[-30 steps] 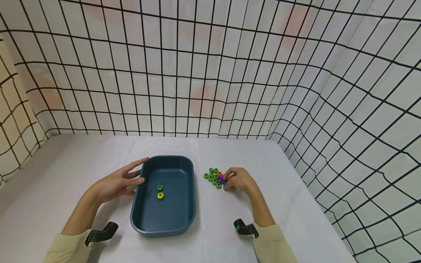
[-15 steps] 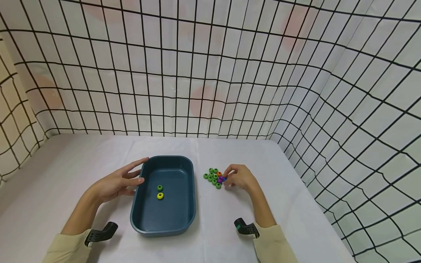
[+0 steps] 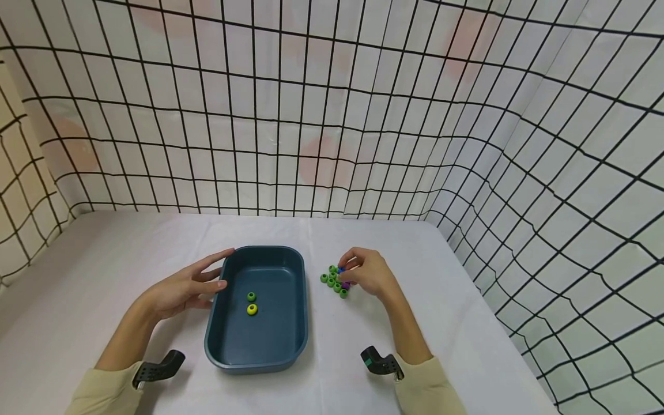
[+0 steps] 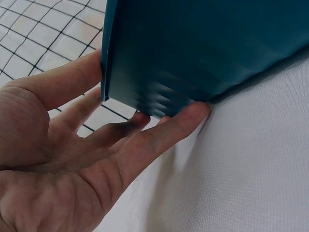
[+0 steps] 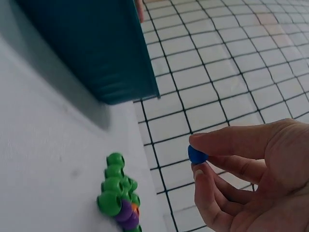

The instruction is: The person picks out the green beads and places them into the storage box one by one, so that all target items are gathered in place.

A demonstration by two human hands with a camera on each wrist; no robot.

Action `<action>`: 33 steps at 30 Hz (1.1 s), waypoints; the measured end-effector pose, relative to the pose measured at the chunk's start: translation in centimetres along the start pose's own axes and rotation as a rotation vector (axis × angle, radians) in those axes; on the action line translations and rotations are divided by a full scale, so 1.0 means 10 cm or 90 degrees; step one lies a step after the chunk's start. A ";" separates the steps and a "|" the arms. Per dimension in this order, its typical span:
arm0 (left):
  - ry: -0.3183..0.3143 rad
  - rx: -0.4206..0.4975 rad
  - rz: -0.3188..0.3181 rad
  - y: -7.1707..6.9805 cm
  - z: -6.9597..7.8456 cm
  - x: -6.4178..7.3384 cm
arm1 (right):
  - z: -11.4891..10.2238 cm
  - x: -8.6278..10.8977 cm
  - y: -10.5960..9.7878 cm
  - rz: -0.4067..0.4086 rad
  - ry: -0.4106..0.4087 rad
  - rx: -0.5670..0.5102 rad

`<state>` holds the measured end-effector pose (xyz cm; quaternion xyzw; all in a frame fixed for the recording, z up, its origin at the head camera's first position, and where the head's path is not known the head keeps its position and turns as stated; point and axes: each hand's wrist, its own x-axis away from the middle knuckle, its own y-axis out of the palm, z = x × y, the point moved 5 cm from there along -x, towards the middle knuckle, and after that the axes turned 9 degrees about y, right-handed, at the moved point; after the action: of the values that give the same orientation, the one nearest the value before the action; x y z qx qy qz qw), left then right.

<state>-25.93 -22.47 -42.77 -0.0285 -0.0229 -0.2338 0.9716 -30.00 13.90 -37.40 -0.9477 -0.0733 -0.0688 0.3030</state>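
Observation:
Between thumb and fingertips, my right hand (image 3: 369, 271) pinches a blue bead (image 5: 197, 154), lifted off the table. Just below it lies a cluster of green beads (image 5: 109, 203) with purple beads (image 5: 128, 220) and an orange bead (image 5: 135, 209); the hand partly covers this cluster in the head view. My left hand (image 3: 178, 291) rests against the left side of a dark blue tray (image 3: 303, 311), fingers extended and thumb at the rim. In the left wrist view, its fingertips (image 4: 195, 112) touch the tray's outer wall. One green bead (image 3: 251, 297) and one yellow bead (image 3: 252, 309) sit inside the tray.
A white cloth covers the table (image 3: 394, 369). Black netting (image 3: 321, 115) over white sheeting stands along the back and right side, and also at the left. A black wrist camera (image 3: 381, 362) is strapped at the right sleeve, another (image 3: 161, 369) at the left.
My right hand has picked the blue bead from the cluster's right edge, raising it and shifting left over the beads. The left hand and tray stay nearly still.

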 end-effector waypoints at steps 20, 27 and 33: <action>0.000 -0.017 0.001 0.01 -0.01 0.01 | -0.39 0.18 0.47 -0.002 -0.124 -0.057; 0.001 -0.017 0.002 0.00 -0.01 0.01 | -0.45 0.23 0.54 0.006 -0.153 -0.067; 0.001 -0.015 0.000 -0.01 -0.01 0.00 | -0.47 0.25 0.66 0.000 -0.181 -0.052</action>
<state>-25.92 -22.55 -42.90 -0.0400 -0.0190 -0.2345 0.9711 -26.75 6.07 -36.89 -0.9594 -0.1129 0.0633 0.2505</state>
